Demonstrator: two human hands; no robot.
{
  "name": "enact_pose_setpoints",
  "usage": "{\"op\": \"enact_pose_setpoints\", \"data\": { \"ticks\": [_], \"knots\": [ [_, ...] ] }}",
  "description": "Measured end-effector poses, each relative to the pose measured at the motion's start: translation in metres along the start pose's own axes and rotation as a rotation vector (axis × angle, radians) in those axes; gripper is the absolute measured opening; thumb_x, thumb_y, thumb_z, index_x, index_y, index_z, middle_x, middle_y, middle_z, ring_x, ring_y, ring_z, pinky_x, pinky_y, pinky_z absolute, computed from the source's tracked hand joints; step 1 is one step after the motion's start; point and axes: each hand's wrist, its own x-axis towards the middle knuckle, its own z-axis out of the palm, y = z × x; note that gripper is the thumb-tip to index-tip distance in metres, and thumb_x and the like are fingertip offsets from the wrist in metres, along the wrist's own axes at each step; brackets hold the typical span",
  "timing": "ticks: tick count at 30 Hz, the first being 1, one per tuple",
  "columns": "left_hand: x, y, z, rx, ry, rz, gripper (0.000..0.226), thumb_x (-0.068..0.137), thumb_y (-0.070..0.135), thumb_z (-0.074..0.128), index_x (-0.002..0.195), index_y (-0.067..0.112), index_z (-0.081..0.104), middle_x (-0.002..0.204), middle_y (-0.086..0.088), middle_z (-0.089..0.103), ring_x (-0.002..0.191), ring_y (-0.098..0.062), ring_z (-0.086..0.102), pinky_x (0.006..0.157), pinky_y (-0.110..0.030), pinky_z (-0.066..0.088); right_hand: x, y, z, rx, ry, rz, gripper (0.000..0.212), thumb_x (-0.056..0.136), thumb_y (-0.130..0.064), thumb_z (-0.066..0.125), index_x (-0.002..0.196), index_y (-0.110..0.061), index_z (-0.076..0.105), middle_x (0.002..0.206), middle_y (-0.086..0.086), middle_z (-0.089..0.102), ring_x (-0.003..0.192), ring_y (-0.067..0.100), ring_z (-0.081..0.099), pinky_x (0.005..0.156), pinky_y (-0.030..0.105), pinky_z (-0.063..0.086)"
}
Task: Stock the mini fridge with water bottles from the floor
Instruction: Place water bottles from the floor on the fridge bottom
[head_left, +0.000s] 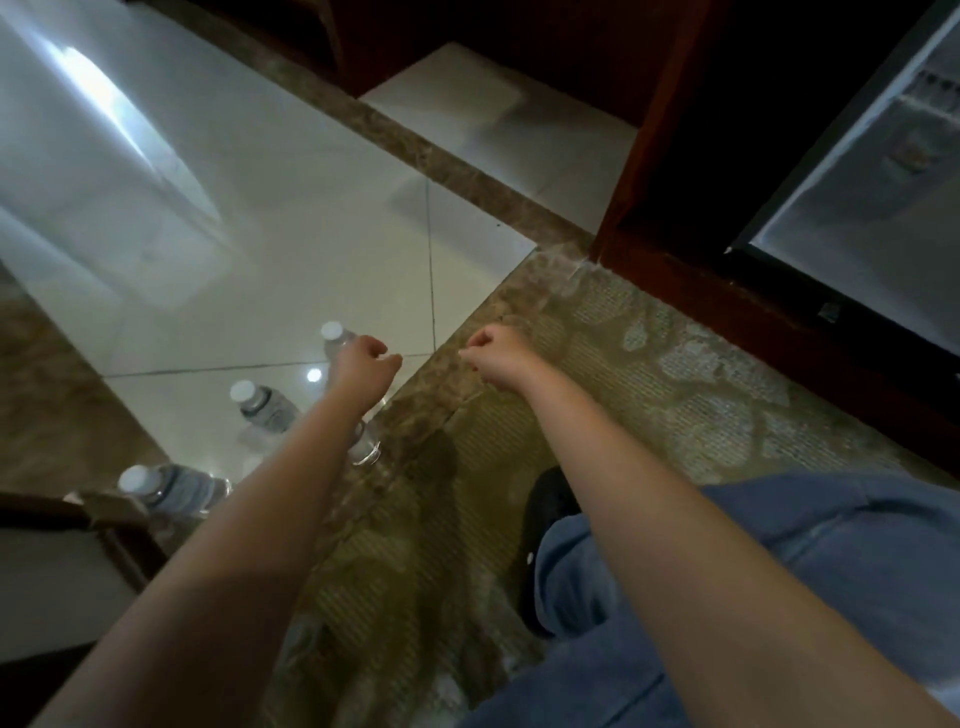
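We are at the start of a trip: picking up a bottle to carry to the fridge (872, 218). The bottles (265, 405) stand on the shiny floor (311, 234) to our left, white caps up, just off the edge of the rug (649, 374). Our left hand (363, 358) hangs over the far bottle (335, 335). Its grip is loose, with the fingers curled a little, and it holds nothing. Our right hand (498, 348) hangs over the edge of the rug, near the left one. Its grip is loose too, and it holds nothing. We think the next move is to drop the left hand, open the fingers wide, and wrap them round a bottle below its cap. Then we must turn to the right, where the fridge sits low inside a dark wood cabinet (675, 156). Some things are hard to see. Our left arm covers most of one bottle (366, 449), so only its clear bottom shows. The fridge is cut off by the picture's edge, and we cannot tell if the pale part is its door or its inside, or if any bottles are in it. The picture is a bit blurry, so the labels cannot be read.
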Motion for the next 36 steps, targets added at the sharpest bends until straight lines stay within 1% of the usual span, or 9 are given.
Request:
{"op": "enact_pose_setpoints", "data": {
  "ticks": [6, 10, 13, 18, 21, 26, 31, 34, 36],
  "knots": [
    [0.005, -0.046, 0.0, 0.251, 0.014, -0.034, 0.055, 0.085, 0.032, 0.064, 0.133, 0.009, 0.05, 0.132, -0.015, 0.053, 0.118, -0.033, 0.051, 0.092, -0.037, 0.042, 0.003, 0.021, 0.018, -0.032, -0.037, 0.036, 0.019, 0.094, -0.024, 0.055, 0.108, -0.011, 0.059, 0.111, 0.008, 0.06, 0.101, 0.023, 0.059, 0.092, 0.039, 0.051],
    [-0.001, -0.058, 0.008, 0.347, -0.117, -0.102, 0.053, 0.087, 0.038, 0.061, 0.128, 0.006, 0.051, 0.126, -0.014, 0.055, 0.115, -0.035, 0.053, 0.093, -0.038, 0.041, 0.003, 0.037, 0.025, -0.046, -0.045, 0.082, 0.018, 0.094, -0.026, 0.056, 0.107, -0.014, 0.059, 0.112, 0.006, 0.062, 0.101, 0.023, 0.06, 0.089, 0.037, 0.052],
    [-0.001, -0.067, 0.013, 0.475, -0.083, -0.075, 0.039, 0.09, 0.029, 0.056, 0.121, 0.006, 0.054, 0.125, -0.014, 0.053, 0.111, -0.036, 0.051, 0.09, -0.039, 0.042, 0.002, 0.044, 0.027, -0.032, -0.037, 0.107, 0.02, 0.094, -0.025, 0.057, 0.109, -0.013, 0.06, 0.113, 0.007, 0.062, 0.103, 0.023, 0.06, 0.092, 0.039, 0.052],
    [-0.003, -0.076, 0.013, 0.274, 0.112, -0.191, 0.022, 0.091, 0.014, 0.053, 0.109, 0.002, 0.049, 0.103, -0.017, 0.057, 0.094, -0.033, 0.056, 0.07, -0.036, 0.043, -0.004, 0.051, 0.029, -0.032, -0.029, 0.121, 0.01, 0.094, -0.024, 0.056, 0.1, -0.016, 0.058, 0.109, 0.006, 0.062, 0.1, 0.022, 0.06, 0.091, 0.038, 0.052],
    [-0.003, -0.077, 0.012, 0.203, 0.152, -0.241, 0.023, 0.088, 0.017, 0.059, 0.103, 0.002, 0.049, 0.099, -0.017, 0.059, 0.089, -0.033, 0.059, 0.073, -0.041, 0.053, -0.006, 0.051, 0.029, -0.037, -0.038, 0.119, 0.01, 0.094, -0.024, 0.056, 0.101, -0.016, 0.058, 0.107, 0.005, 0.062, 0.099, 0.022, 0.06, 0.089, 0.037, 0.052],
    [-0.009, -0.071, 0.013, 0.215, 0.142, -0.157, 0.023, 0.087, 0.012, 0.061, 0.104, 0.0, 0.055, 0.102, -0.019, 0.06, 0.093, -0.034, 0.059, 0.079, -0.041, 0.052, -0.01, 0.048, 0.027, -0.018, -0.036, 0.116, 0.011, 0.094, -0.023, 0.056, 0.103, -0.016, 0.057, 0.111, 0.007, 0.062, 0.102, 0.023, 0.06, 0.092, 0.04, 0.052],
    [-0.018, -0.045, 0.012, 0.193, 0.056, -0.048, 0.027, 0.086, 0.011, 0.063, 0.113, 0.005, 0.062, 0.108, -0.015, 0.062, 0.089, -0.026, 0.056, 0.069, -0.029, 0.042, -0.016, 0.046, 0.024, -0.054, -0.065, 0.111, 0.024, 0.093, -0.025, 0.058, 0.114, -0.013, 0.057, 0.118, 0.008, 0.06, 0.105, 0.024, 0.059, 0.093, 0.039, 0.051],
    [-0.022, -0.021, 0.011, 0.189, -0.005, 0.067, 0.028, 0.083, 0.011, 0.066, 0.111, 0.007, 0.064, 0.111, -0.013, 0.061, 0.094, -0.025, 0.056, 0.071, -0.025, 0.042, -0.023, 0.043, 0.024, -0.121, -0.108, 0.06, 0.045, 0.09, -0.024, 0.064, 0.131, -0.013, 0.05, 0.13, 0.008, 0.054, 0.113, 0.023, 0.055, 0.087, 0.031, 0.048],
    [-0.026, -0.006, 0.011, 0.181, -0.024, 0.158, 0.025, 0.08, 0.012, 0.07, 0.104, 0.008, 0.066, 0.105, -0.009, 0.063, 0.089, -0.019, 0.055, 0.071, -0.024, 0.043, -0.026, 0.045, 0.027, -0.149, -0.122, 0.021, 0.067, 0.084, -0.024, 0.071, 0.142, -0.018, 0.039, 0.141, 0.007, 0.047, 0.124, 0.025, 0.05, 0.094, 0.035, 0.047]
  ]
}}
